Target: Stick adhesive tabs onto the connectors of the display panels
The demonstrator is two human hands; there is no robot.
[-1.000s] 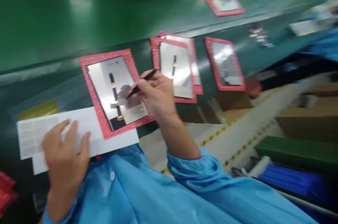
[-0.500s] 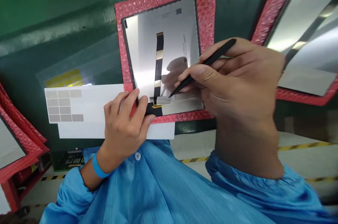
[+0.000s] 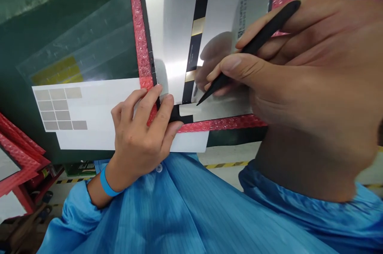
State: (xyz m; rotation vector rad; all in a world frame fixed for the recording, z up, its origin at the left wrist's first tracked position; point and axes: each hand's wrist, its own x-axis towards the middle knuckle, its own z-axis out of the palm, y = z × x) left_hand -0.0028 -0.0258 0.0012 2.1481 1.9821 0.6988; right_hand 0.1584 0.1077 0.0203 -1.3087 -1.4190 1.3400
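Observation:
A silver display panel (image 3: 176, 14) lies on red bubble wrap (image 3: 224, 123). Down its face runs a dark flex cable (image 3: 194, 48) with gold bands. At the cable's lower end, a small grey strip (image 3: 189, 109) lies flat by the panel's bottom edge. My right hand (image 3: 287, 74) grips a black pointed tool (image 3: 254, 44), its tip at the strip's right end. My left hand (image 3: 143, 126) rests on the panel's lower left corner, fingers spread and holding nothing.
A white sheet with grey rectangular stickers (image 3: 101, 114) lies under my left hand. Behind it are clear film with a yellow patch (image 3: 56, 71) and the green mat (image 3: 98, 18). More red bubble wrap (image 3: 20, 146) is at the far left.
The view is closer to the panel. The strip now lies flat over the cable's gold-coloured lower end, which showed before. The tool tip remains near the strip, and my left hand is still on the corner.

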